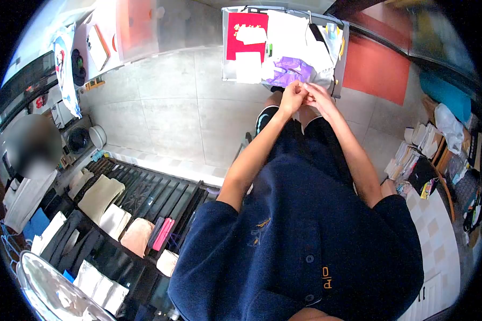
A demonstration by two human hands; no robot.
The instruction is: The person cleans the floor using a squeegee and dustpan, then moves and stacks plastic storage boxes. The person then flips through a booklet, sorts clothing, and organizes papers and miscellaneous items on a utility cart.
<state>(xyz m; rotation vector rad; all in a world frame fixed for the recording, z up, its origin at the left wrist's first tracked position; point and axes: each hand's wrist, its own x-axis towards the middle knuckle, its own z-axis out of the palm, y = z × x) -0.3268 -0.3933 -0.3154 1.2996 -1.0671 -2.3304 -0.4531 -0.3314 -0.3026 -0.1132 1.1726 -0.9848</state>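
My left hand (293, 97) and my right hand (319, 95) meet at the near edge of a small desk (337, 90). The fingers of both are closed and pressed together at the tips. Whatever they pinch, if anything, is too small to make out. Just beyond my fingers lies a crumpled purple plastic packet (290, 69). Left of it are a white sheet of paper (248, 68) and a red certificate folder (238, 51) with gold lettering. A small green item (269, 50) sits between the folder and more white papers (289, 32).
A red mat (376, 69) lies on the floor right of the desk. Stacked books (404, 160) and a white plastic bag (449, 128) stand at the right. On the left, folded clothes (102, 198) hang over a black railing (160, 187). Further off are a person (29, 155) and a white basin (97, 137).
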